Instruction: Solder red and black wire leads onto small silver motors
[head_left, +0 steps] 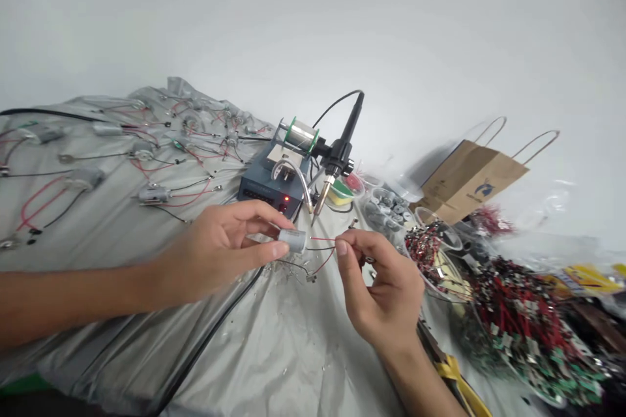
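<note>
My left hand [222, 247] pinches a small silver cylindrical motor [293, 240] between thumb and fingers, just above the grey sheet [274, 339]. My right hand [379, 283] is closed in a pinch on thin red and black wires [323, 244] that run to the motor's end. Both hands meet in front of a blue soldering station [268, 186]. Its black soldering iron [340, 156] sits in a holder with the tip pointing down toward the motor. A solder spool [302, 135] is mounted on top of the station.
Several finished motors with red and black leads [151, 192] lie spread over the sheet at left. Clear tubs of small parts [391, 208] and piles of wired connectors [518, 319] crowd the right. A brown paper bag [469, 179] lies behind them. A black cable [210, 339] crosses the sheet.
</note>
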`<state>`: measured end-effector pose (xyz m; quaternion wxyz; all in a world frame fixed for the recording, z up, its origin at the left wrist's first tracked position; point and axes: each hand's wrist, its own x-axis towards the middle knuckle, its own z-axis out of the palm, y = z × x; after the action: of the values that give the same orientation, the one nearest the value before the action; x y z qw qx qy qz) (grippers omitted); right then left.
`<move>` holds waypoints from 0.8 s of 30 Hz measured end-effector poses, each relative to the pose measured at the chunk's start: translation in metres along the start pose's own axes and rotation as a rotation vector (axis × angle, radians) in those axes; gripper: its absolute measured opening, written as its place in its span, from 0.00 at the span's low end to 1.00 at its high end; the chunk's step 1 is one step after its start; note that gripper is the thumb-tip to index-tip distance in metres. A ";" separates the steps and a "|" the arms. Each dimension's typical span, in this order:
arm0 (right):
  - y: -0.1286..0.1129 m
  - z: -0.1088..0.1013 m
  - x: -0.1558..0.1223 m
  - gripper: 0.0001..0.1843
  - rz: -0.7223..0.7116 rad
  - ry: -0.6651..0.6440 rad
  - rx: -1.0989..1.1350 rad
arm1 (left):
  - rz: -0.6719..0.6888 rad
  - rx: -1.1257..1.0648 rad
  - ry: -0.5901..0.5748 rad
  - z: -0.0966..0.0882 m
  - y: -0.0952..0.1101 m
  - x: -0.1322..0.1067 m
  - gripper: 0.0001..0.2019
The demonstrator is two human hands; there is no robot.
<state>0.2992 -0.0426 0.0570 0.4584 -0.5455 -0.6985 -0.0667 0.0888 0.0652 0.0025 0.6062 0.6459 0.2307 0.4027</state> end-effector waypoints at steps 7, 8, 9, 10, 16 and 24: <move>-0.026 -0.019 -0.004 0.06 -0.041 -0.047 -0.096 | 0.060 -0.094 -0.074 0.001 0.009 -0.005 0.14; -0.029 -0.020 -0.008 0.06 -0.028 -0.044 -0.102 | 0.059 -0.097 -0.084 0.000 0.010 -0.006 0.14; -0.032 -0.020 -0.012 0.07 -0.015 -0.048 -0.109 | 0.058 -0.099 -0.094 0.000 0.010 -0.007 0.14; -0.034 -0.021 -0.015 0.07 -0.006 -0.058 -0.116 | 0.056 -0.100 -0.105 0.000 0.010 -0.008 0.14; -0.048 -0.026 -0.026 0.07 0.021 -0.049 -0.162 | 0.064 -0.133 -0.171 0.000 0.010 -0.011 0.14; -0.066 -0.027 -0.042 0.06 0.088 0.071 -0.163 | 0.047 -0.238 -0.256 0.002 0.018 -0.009 0.15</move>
<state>0.2594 -0.1143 0.0687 0.4396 -0.6083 -0.6494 -0.1226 0.0815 0.0541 0.0180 0.6933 0.6208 0.0872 0.3554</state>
